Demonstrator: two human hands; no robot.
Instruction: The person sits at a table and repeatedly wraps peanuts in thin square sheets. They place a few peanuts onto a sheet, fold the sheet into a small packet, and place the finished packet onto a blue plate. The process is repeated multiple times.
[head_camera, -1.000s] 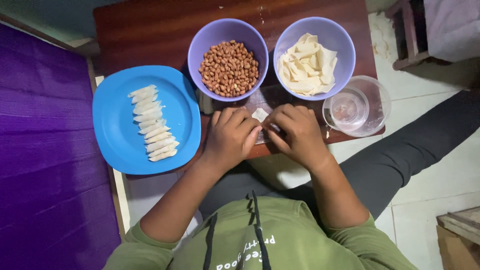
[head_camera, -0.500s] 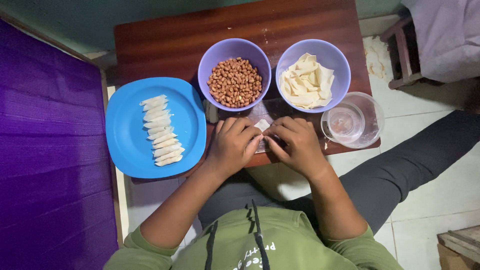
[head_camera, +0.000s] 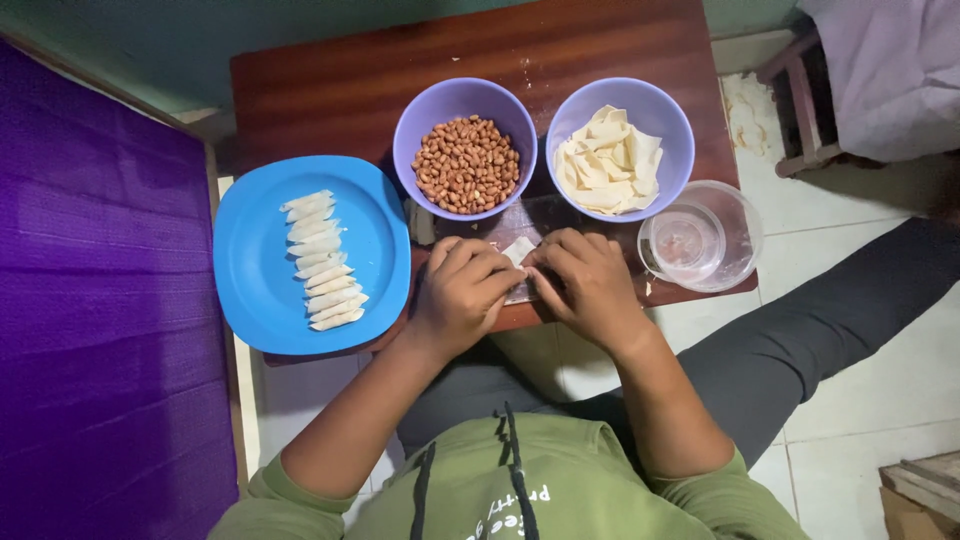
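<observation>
A blue plate (head_camera: 255, 290) overhangs the left edge of the brown table (head_camera: 340, 90) and carries a row of pale rolled pieces (head_camera: 320, 260). Right of it stands a purple bowl of peanuts (head_camera: 465, 162). Below that bowl, the left hand (head_camera: 462, 295) and the right hand (head_camera: 590, 285) meet at the table's near edge, fingers curled, pinching a small white wrapper (head_camera: 518, 250) between them. Farther right sit a purple bowl of wrappers (head_camera: 610, 160) and a clear bowl (head_camera: 702, 238).
</observation>
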